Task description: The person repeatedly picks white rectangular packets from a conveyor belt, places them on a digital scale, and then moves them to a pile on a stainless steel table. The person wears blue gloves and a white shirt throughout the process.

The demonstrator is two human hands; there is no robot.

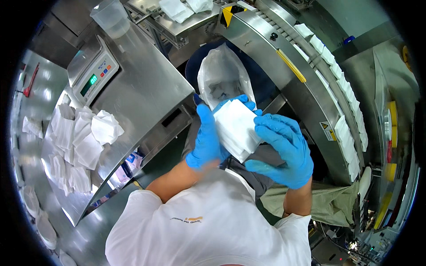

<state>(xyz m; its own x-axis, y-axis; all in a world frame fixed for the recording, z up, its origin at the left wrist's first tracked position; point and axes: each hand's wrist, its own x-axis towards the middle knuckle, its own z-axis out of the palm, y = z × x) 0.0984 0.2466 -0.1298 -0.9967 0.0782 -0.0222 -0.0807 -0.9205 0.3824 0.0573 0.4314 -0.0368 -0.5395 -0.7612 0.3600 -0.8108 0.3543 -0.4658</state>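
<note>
White pile (pixel 90 153): folded white pieces lie heaped near the left rim of the metal surface (pixel 142 80); a careless nudge could push the outer ones off. Those underneath cannot be counted.

Scale (pixel 95 77): it stands on the same surface, beyond the pile, display lit; a stray piece landing there would probably disturb its reading. Its pan is hard to make out.

Left hand (pixel 207 139): blue-gloved and partly closed, it holds the stack of white sheets (pixel 236 126) from the left, its fingers curled round so that they show past the far edge. If this grip loosens, the lower sheets could fan out. The palm is hidden.

Clear bag (pixel 225 66): it gapes just beyond the stack, so a sheet that slips might drop in. Its lower part is covered by the hands, and the greyish contents are unclear.

Right hand (pixel 284 148): gloved too, half open, thumb apart from the fingers, at the stack's right edge; pressing unevenly could skew the layers. Whether the fingertips touch cannot be told for sure.

Conveyor (pixel 266 51): it curves along the right with white packets (pixel 344 84) in a row; its lower end is partly cut off from sight.
</note>
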